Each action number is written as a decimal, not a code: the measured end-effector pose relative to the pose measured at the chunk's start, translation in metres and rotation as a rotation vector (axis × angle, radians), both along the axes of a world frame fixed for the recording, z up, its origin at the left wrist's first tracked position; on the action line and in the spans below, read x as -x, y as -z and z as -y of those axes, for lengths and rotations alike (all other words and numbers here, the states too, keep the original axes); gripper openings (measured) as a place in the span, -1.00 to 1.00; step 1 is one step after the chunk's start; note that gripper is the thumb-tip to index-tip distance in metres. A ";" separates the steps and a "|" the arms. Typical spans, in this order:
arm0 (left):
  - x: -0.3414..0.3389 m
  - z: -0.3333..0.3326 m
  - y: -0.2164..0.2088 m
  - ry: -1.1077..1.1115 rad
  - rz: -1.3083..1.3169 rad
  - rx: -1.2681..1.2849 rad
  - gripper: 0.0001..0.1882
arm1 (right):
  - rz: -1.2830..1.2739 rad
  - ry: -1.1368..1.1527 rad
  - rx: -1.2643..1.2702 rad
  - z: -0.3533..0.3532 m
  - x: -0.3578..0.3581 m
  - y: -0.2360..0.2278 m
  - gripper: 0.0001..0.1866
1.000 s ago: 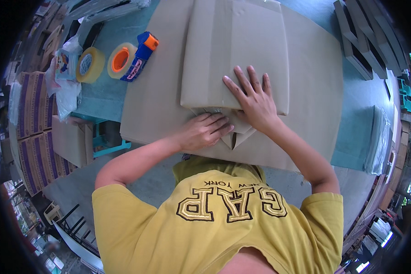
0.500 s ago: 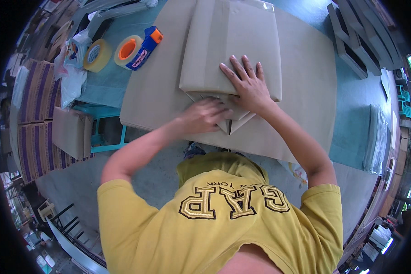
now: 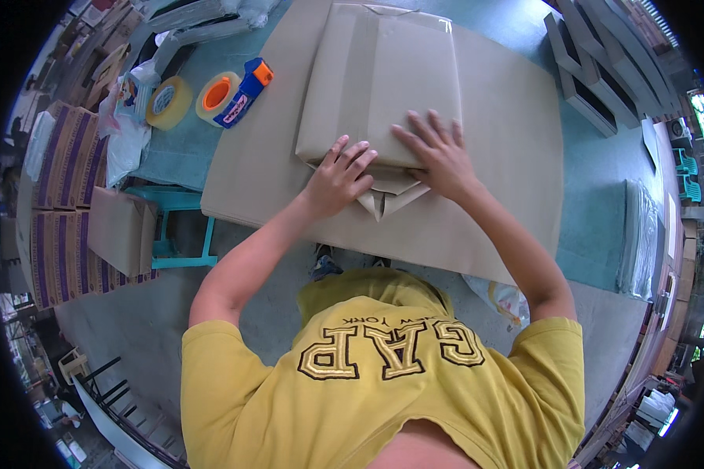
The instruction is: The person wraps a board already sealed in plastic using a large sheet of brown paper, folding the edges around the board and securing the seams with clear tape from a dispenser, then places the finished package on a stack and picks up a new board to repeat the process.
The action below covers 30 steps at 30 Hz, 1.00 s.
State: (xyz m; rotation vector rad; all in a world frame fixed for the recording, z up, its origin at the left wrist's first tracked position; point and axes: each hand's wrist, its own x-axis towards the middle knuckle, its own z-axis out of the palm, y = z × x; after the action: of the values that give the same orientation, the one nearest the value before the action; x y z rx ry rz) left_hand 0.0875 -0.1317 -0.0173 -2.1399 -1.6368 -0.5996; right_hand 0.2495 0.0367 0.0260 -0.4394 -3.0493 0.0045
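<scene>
In the head view, a flat rectangular parcel wrapped in brown paper [image 3: 403,78] lies on a large sheet of brown paper [image 3: 516,117], spread over a teal-topped table [image 3: 590,187]. A band of clear tape [image 3: 360,70] runs lengthwise along the parcel's upper face, and its near end has folded paper flaps [image 3: 391,185] that come to a point toward the person. The left hand [image 3: 339,177] has its fingers partly spread and slightly bent, the tips on the parcel's near edge, left of the flaps. The right hand [image 3: 438,159] is spread wide, fingers apart, on the upper face by the near right corner. Left of the parcel stand a blue-and-orange tape dispenser [image 3: 246,94] and, just beside it, a loose yellowish tape roll [image 3: 169,103]. A brown cardboard-coloured block [image 3: 120,229] sits beside a teal plastic stool [image 3: 164,248], lower left. Grey rectangular panels [image 3: 614,70] are stacked at the far right.
</scene>
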 end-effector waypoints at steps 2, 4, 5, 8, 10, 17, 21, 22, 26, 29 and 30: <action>-0.003 0.000 0.000 -0.002 0.022 0.025 -0.93 | -0.198 0.094 0.017 -0.011 -0.028 0.021 -0.24; -0.007 -0.004 -0.006 0.009 0.077 -0.002 -0.94 | -0.342 0.153 0.030 -0.014 -0.044 0.038 -0.28; -0.011 -0.006 -0.008 0.016 0.108 -0.011 -0.94 | -0.403 0.165 0.050 -0.019 -0.048 0.044 -0.33; -0.013 -0.008 -0.015 -0.043 0.146 0.027 -0.93 | -0.494 0.117 0.147 -0.022 -0.047 0.050 -0.35; -0.011 -0.007 -0.020 -0.079 0.189 0.060 -0.90 | -0.417 0.080 0.194 -0.020 -0.049 0.030 -0.37; -0.009 -0.020 -0.025 -0.111 0.306 0.053 -0.84 | -0.385 -0.141 -0.215 -0.022 -0.030 0.032 -0.45; -0.002 -0.019 -0.035 -0.134 0.359 0.084 -0.86 | -0.314 -0.237 0.060 -0.018 -0.014 0.006 -0.55; -0.001 -0.023 -0.043 -0.112 0.361 0.099 -0.84 | -0.330 -0.241 0.077 -0.020 -0.013 0.008 -0.58; 0.006 -0.032 -0.043 -0.073 0.285 0.050 -0.73 | -0.448 -0.187 0.141 -0.019 -0.007 0.005 -0.72; 0.009 -0.040 -0.038 -0.250 0.514 0.169 -0.64 | -0.492 -0.129 0.304 -0.019 -0.001 0.007 -0.83; 0.011 -0.046 -0.039 -0.263 0.462 0.153 -0.62 | -0.473 -0.059 0.353 -0.019 0.004 0.005 -0.84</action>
State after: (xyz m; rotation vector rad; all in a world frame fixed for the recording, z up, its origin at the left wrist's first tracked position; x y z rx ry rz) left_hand 0.0765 -0.0862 0.0215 -1.9313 -2.2286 -0.9621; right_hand 0.2455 0.0553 0.0208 -0.3091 -2.5877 0.5699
